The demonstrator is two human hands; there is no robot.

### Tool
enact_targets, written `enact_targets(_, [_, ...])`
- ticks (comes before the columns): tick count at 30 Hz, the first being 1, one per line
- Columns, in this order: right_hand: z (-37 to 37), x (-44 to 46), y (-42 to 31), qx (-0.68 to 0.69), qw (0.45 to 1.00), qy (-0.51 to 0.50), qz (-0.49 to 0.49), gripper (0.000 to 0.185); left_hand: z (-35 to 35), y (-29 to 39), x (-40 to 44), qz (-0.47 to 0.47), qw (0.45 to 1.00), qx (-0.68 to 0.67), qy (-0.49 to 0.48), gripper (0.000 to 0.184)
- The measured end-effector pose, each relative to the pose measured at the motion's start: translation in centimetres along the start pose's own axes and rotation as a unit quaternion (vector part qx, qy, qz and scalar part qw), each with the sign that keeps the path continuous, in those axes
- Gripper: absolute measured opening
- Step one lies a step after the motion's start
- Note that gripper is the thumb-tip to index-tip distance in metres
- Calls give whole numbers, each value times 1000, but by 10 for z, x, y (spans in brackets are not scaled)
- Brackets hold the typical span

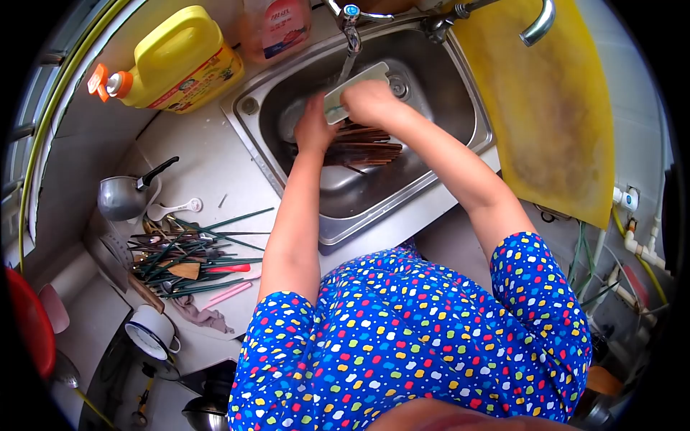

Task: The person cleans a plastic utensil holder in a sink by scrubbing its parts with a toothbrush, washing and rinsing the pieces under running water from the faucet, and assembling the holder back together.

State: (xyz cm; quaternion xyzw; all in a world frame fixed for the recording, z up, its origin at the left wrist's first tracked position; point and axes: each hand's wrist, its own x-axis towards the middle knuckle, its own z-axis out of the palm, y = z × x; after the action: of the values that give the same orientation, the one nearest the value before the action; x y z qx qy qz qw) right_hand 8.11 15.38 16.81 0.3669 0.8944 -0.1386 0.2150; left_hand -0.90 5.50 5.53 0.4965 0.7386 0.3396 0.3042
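Note:
A pale rectangular container (375,71) is tilted over the steel sink (460,108), below the running tap (351,32). My left hand (315,128) is wrapped round its left end. My right hand (368,103) is closed at its near side, and a bit of something green shows beside the fingers; what this hand grips is hidden. Under my hands a bundle of brown chopsticks (366,152) lies in the sink.
Left of the sink lie a pile of chopsticks and utensils (187,255), a white spoon (176,208), a small pot (123,197), an enamel mug (151,330) and a grey cloth (201,314). Behind stands a yellow jug (180,65). A yellow board (546,108) leans at the right.

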Motion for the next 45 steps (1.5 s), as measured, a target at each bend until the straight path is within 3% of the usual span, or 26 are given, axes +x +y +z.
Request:
enact_targets(2, [18,12,-8,-94,995,-19,-24,22,3,-2,-2,1,998,44,45,70])
enact_targets(5, [25,16,-19,-101,994,-49,-14,20,1,-2,-1,-4,997,64,33,68])
enact_targets(7, [24,15,-21,-85,994,-67,-27,21,2,-1,-4,-1,998,57,38,68])
enact_targets(10, [19,22,-6,-36,998,-41,37,24,-2,6,-1,-8,998,51,32,65])
enact_targets(13, [30,12,-12,-39,999,14,-8,19,-3,2,-2,-21,998,55,18,65])
enact_targets(15, [36,15,-11,-28,999,-34,-17,18,0,2,-2,-15,998,57,12,65])
enact_targets(18, [35,24,2,-13,999,33,18,17,-1,3,1,-32,997,74,-9,67])
enact_targets(25, [36,26,1,-22,999,-28,8,22,8,5,11,-29,998,49,9,66])
enact_targets(26, [35,29,9,33,998,-8,50,23,6,8,14,-47,998,38,3,66])
enact_targets(27, [31,32,18,2,997,10,80,22,5,11,21,-48,998,38,6,66])
enact_targets(30, [34,22,29,40,993,71,88,20,7,17,48,-34,997,61,-29,67])
enact_targets(33, [31,13,35,94,980,124,125,18,12,27,61,-81,991,78,-65,69])
enact_targets(35, [34,15,42,36,986,96,130,19,18,30,65,-87,990,69,-87,67])
enact_targets(36, [25,18,34,-25,990,34,135,20,24,30,64,-85,990,68,-92,67])
enact_targets(39, [25,32,28,23,995,-23,100,20,35,21,54,-53,994,79,-45,57])
enact_targets(41, [21,36,31,30,993,-10,110,20,36,19,48,-14,998,52,-15,51])
enact_targets(45, [15,34,29,-33,994,1,101,20,24,24,43,-33,993,104,-41,46])
